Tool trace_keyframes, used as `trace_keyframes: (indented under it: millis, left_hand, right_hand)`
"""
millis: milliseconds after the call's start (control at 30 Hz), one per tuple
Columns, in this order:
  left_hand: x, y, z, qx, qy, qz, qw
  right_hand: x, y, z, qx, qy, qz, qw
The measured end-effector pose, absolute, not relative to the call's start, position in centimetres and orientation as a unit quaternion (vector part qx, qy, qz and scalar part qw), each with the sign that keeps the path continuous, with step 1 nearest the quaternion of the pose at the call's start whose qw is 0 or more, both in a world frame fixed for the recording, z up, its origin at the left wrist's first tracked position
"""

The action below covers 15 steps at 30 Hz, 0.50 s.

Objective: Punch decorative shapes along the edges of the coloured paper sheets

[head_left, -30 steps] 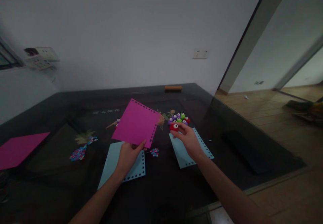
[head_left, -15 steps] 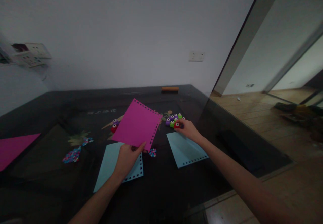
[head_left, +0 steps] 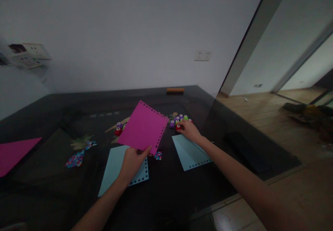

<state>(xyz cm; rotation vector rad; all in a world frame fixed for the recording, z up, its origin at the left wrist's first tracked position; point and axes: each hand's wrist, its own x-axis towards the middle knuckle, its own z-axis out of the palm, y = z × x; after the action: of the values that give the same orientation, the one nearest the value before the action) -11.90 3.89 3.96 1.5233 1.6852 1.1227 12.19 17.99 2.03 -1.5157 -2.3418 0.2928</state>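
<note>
My left hand (head_left: 134, 161) pinches the near corner of a pink paper sheet (head_left: 143, 127), held tilted above the table. Small shaped holes run along two of its edges. A light blue sheet (head_left: 113, 170) with punched edges lies under that hand. My right hand (head_left: 189, 129) has its fingers closed on a red craft punch (head_left: 178, 127) with a white top, at the front of a cluster of purple, green and red craft punches (head_left: 178, 119). Below the right wrist lies another light blue punched sheet (head_left: 188, 153).
More craft punches (head_left: 118, 130) sit left of the pink sheet, partly hidden. Coloured paper bits lie in a small pile (head_left: 158, 155) and a larger pile (head_left: 75, 159). A second pink sheet (head_left: 17, 154) is at far left. An orange-brown bar (head_left: 175, 90) rests near the wall.
My right hand has shifted slightly left with the red craft punch, toward the pink sheet. The left hand keeps its hold on the pink sheet, which has barely moved.
</note>
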Motion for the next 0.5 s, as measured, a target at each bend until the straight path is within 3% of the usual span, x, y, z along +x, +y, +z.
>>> trace_keyframes:
  millis: [267, 500]
  left_hand:
    - [-11.95, 3.88, 3.70, 0.581, 0.638, 0.409, 0.298]
    - [-12.05, 3.95, 3.40, 0.590, 0.637, 0.400, 0.294]
  right_hand:
    - [11.54, 18.31, 1.84, -0.551, -0.814, 0.064, 0.171]
    - [11.54, 17.97, 2.10, -0.554, -0.798, 0.072, 0.227]
